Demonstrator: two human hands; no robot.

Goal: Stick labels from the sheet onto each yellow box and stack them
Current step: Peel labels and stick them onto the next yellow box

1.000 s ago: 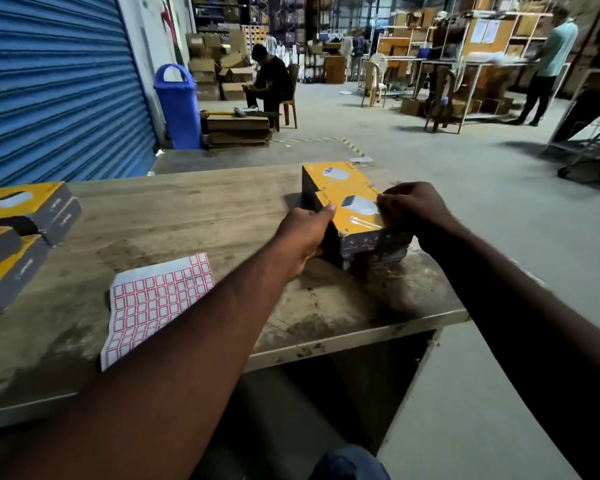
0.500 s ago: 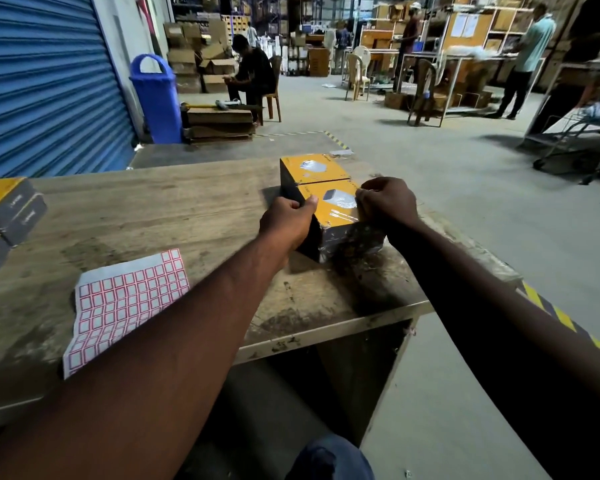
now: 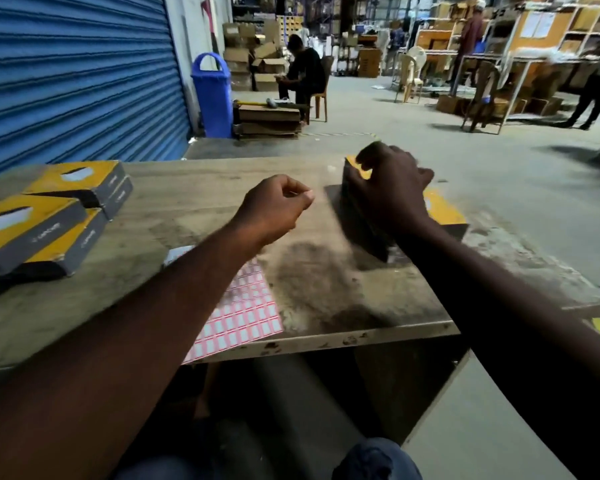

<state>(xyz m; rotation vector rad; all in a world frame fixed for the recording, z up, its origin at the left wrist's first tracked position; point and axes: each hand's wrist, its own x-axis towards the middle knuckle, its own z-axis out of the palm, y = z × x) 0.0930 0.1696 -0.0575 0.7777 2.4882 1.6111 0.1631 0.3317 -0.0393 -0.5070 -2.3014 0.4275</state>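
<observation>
Plainly, the head view shows the left hand [image 3: 274, 209] hovering just beyond the label sheet [image 3: 243, 306], nearer it than the right hand [image 3: 392, 195], so the sheet of red-edged labels lies back toward the person from its curled fingers; thumb meets forefinger, and whether a label is pinched there I cannot tell. Right of the sheet, the right hand grips the far corner of the stacked yellow boxes [image 3: 444, 213]; left of it sits another yellow-topped, grey-sided pile [image 3: 49, 216].

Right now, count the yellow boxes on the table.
6 visible. Left, two stacks of two: rear top box, rear bottom box, front top box, front bottom box. Right: far box and near box under the right hand, which may hide more.
</observation>
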